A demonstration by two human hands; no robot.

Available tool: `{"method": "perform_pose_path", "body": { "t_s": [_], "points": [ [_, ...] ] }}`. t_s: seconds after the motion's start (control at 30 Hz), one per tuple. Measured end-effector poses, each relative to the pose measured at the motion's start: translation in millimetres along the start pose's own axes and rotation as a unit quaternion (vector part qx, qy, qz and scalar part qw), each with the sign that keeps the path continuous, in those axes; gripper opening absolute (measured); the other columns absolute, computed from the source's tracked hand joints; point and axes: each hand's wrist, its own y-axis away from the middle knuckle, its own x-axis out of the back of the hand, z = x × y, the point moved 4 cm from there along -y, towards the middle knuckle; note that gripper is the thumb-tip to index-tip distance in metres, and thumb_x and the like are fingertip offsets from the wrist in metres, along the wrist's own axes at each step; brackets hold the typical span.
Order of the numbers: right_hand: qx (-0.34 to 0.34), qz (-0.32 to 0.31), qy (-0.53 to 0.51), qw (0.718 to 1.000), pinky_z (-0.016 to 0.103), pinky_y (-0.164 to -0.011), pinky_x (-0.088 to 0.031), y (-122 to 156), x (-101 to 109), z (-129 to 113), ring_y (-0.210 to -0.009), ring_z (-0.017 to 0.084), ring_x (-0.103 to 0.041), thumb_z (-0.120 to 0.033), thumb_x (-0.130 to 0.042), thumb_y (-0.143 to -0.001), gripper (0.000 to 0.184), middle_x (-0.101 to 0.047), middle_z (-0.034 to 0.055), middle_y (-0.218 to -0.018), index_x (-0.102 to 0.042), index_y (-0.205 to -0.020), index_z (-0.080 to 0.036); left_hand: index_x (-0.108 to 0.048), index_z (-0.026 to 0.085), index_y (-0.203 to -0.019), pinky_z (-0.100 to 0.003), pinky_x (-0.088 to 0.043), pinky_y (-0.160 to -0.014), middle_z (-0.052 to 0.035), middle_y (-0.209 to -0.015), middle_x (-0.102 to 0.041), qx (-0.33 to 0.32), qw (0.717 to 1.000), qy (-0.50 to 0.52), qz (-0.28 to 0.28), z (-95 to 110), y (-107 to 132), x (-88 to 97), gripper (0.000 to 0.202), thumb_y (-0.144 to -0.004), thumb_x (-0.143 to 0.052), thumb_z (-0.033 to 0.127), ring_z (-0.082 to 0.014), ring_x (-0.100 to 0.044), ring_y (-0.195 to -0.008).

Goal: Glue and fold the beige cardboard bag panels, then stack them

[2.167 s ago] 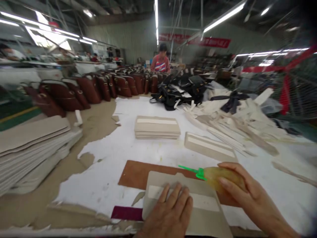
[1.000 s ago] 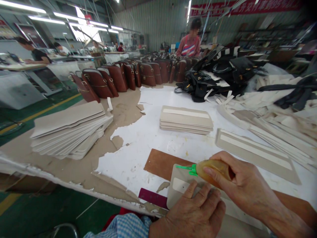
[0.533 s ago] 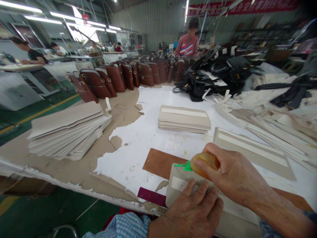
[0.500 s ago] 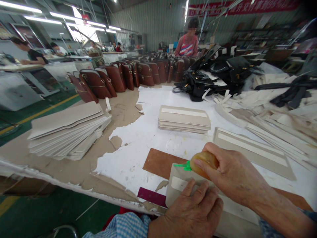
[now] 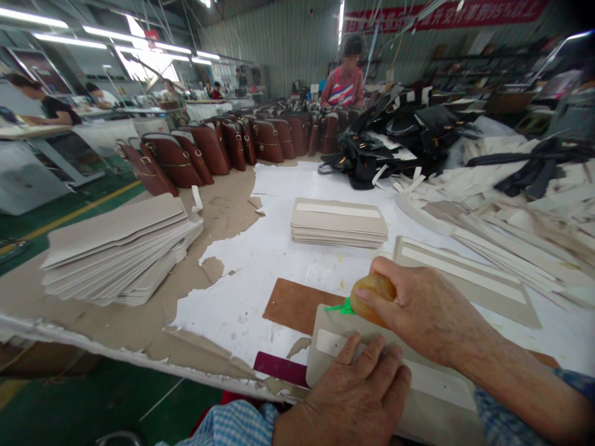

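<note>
My right hand [image 5: 418,306] is wrapped round an amber squeeze bottle [image 5: 373,298], which looks like a glue bottle with a green nozzle [image 5: 341,306]. The bottle is tilted, with the nozzle tip at the upper left edge of a beige panel [image 5: 324,318]. My left hand [image 5: 360,390] lies flat on this panel, fingers stretched over the pale strip [image 5: 330,342] along it. A brown leather-like piece [image 5: 295,305] is partly under the panel. A purple strip [image 5: 280,368] touches its left side. Part of the panel is hidden beneath my hands.
Fanned beige panels [image 5: 116,248] are at the left, a neat stack [image 5: 339,223] ahead, and a single panel [image 5: 469,279] to the right. Brown bags [image 5: 171,160], black bags [image 5: 367,155] and pale strips [image 5: 493,229] fill the back and right. A person [image 5: 343,87] stands beyond.
The whole view has shifted slightly, so things appear a little further left. The nozzle tip has crept slightly right along the panel's edge. My left hand stays flat on the panel.
</note>
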Motion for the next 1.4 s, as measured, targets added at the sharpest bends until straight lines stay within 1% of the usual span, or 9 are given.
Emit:
{"method": "perform_pose_path", "body": {
  "t_s": [0.13, 0.27, 0.57, 0.8, 0.9, 1.03, 1.17, 1.3, 1.4],
  "points": [
    [0.001, -0.014, 0.008, 1.000, 0.033, -0.063, -0.028, -3.1, 0.1, -4.4, -0.063, 0.021, -0.051, -0.045, -0.048, -0.095, 0.021, -0.055, -0.0003, -0.063, -0.044, -0.084, -0.027, -0.046, 0.009, -0.154, -0.049, -0.031, -0.124, -0.0135, -0.164, -0.048, 0.001, 1.000, 0.002, -0.003, 0.5, 0.3, -0.8, 0.072, -0.108, -0.043, 0.064, -0.0327, -0.040, -0.151],
    [-0.002, -0.029, 0.014, 0.999, 0.033, -0.064, -0.028, -5.3, -0.4, -4.6, -0.065, 0.022, -0.053, -0.044, -0.047, -0.096, 0.021, -0.056, 0.0000, -0.066, -0.044, -0.086, -0.027, -0.047, 0.010, -0.153, -0.047, -0.030, -0.125, -0.0123, -0.164, -0.048, 0.001, 1.000, -0.008, -0.001, 0.0, 0.0, 0.9, 0.071, -0.109, -0.038, 0.065, -0.0314, -0.041, -0.151],
    [-0.017, -0.033, 0.045, 0.998, 0.032, -0.061, -0.030, -4.8, 3.8, 3.6, -0.068, 0.023, -0.060, -0.043, -0.049, -0.096, 0.019, -0.065, 0.0030, -0.070, -0.051, -0.088, -0.026, -0.044, 0.008, -0.154, -0.049, -0.033, -0.122, -0.0134, -0.163, -0.049, -0.007, 1.000, 0.011, -0.019, -3.2, -2.0, 7.7, 0.074, -0.107, -0.044, 0.066, -0.0328, -0.042, -0.150],
    [-0.004, -0.021, 0.018, 1.000, 0.032, -0.063, -0.030, -5.3, 1.4, -2.9, -0.068, 0.023, -0.059, -0.041, -0.049, -0.097, 0.018, -0.063, 0.0024, -0.069, -0.049, -0.089, -0.025, -0.041, 0.006, -0.156, -0.050, -0.030, -0.125, -0.0161, -0.166, -0.045, -0.007, 0.999, 0.033, -0.035, -3.0, -1.4, 6.5, 0.077, -0.106, -0.048, 0.064, -0.0346, -0.038, -0.153],
    [-0.006, -0.025, 0.028, 0.999, 0.032, -0.064, -0.030, -6.5, 2.2, -4.7, -0.069, 0.023, -0.059, -0.041, -0.050, -0.098, 0.018, -0.062, 0.0021, -0.070, -0.048, -0.090, -0.025, -0.043, 0.006, -0.155, -0.050, -0.029, -0.126, -0.0158, -0.165, -0.045, -0.007, 0.999, 0.027, -0.036, -1.5, -1.4, 5.4, 0.076, -0.107, -0.046, 0.065, -0.0346, -0.039, -0.152],
    [-0.026, -0.045, 0.047, 0.998, 0.032, -0.064, -0.030, -7.2, 5.2, -4.2, -0.072, 0.024, -0.061, -0.040, -0.048, -0.099, 0.017, -0.063, 0.0036, -0.072, -0.050, -0.092, -0.025, -0.043, 0.007, -0.155, -0.050, -0.030, -0.125, -0.0145, -0.164, -0.047, -0.012, 0.999, 0.012, -0.028, -0.6, -1.5, 4.6, 0.074, -0.108, -0.043, 0.064, -0.0345, -0.039, -0.151],
    [-0.009, -0.036, 0.040, 0.999, 0.032, -0.064, -0.030, -7.9, 6.7, -7.4, -0.072, 0.025, -0.062, -0.039, -0.047, -0.099, 0.017, -0.064, 0.0049, -0.074, -0.053, -0.094, -0.024, -0.043, 0.008, -0.155, -0.050, -0.029, -0.125, -0.0135, -0.165, -0.046, -0.004, 1.000, 0.012, -0.023, -1.2, -1.3, 5.4, 0.074, -0.108, -0.043, 0.064, -0.0335, -0.040, -0.151],
    [-0.006, -0.030, 0.038, 0.999, 0.032, -0.063, -0.029, -8.9, 5.1, -6.8, -0.071, 0.025, -0.062, -0.040, -0.049, -0.099, 0.018, -0.067, 0.0063, -0.074, -0.056, -0.096, -0.023, -0.043, 0.006, -0.155, -0.050, -0.028, -0.126, -0.0153, -0.165, -0.046, -0.009, 0.999, 0.024, -0.031, -1.1, -1.4, 6.2, 0.075, -0.107, -0.045, 0.063, -0.0345, -0.039, -0.152],
    [-0.021, -0.037, 0.045, 0.998, 0.032, -0.063, -0.030, -7.8, 5.5, -1.8, -0.071, 0.025, -0.062, -0.040, -0.048, -0.098, 0.018, -0.066, 0.0059, -0.073, -0.055, -0.094, -0.024, -0.042, 0.006, -0.156, -0.050, -0.029, -0.125, -0.0164, -0.166, -0.045, -0.007, 0.999, 0.036, -0.033, -1.8, -1.4, 5.9, 0.076, -0.107, -0.047, 0.064, -0.0349, -0.038, -0.153]
  ]
}}
